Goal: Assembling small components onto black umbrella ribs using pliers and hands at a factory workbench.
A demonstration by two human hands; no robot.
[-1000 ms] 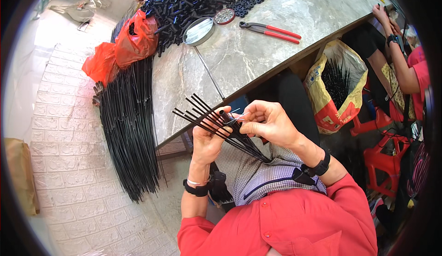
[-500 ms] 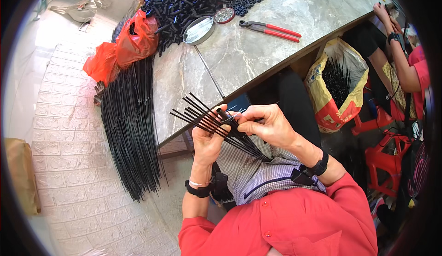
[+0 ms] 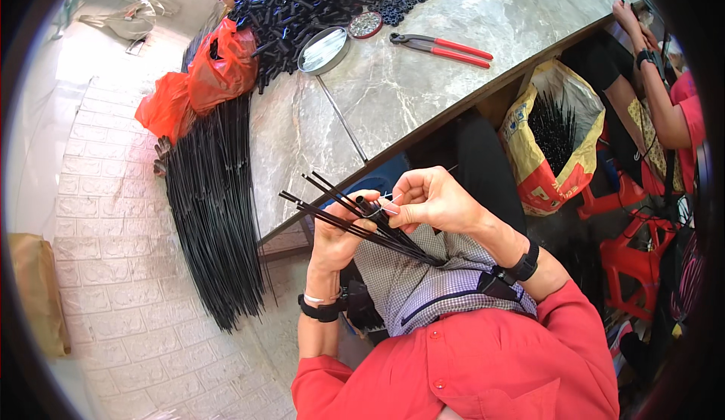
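Observation:
Over my lap, my left hand (image 3: pixel 336 239) is closed around a fanned bundle of thin black rods (image 3: pixel 402 248) and a short black tube (image 3: pixel 364 203). The rods' upper ends stick out past my fingers to the upper left; their lower ends rest toward the checked cloth (image 3: pixel 445 280) on my lap. My right hand (image 3: pixel 442 202) is beside the tube, thumb and fingertips pinched on a thin white tie (image 3: pixel 390 208). That tie runs across the tube near its top end; how far it goes around is hidden by my fingers.
On the marble-patterned table (image 3: pixel 453 20) lie red-handled pincers (image 3: pixel 442 48), a round dish of white strips (image 3: pixel 323 51) and a heap of black tubes (image 3: pixel 302 4). Long black rods (image 3: pixel 215 216) hang off its left end by red bags (image 3: pixel 221 65). A sack (image 3: pixel 555 144) and co-worker are at right.
The rods have tilted lower and bunched differently in my left hand. My right hand has shifted slightly, its fingertips now pinched at the tie beside the tube.

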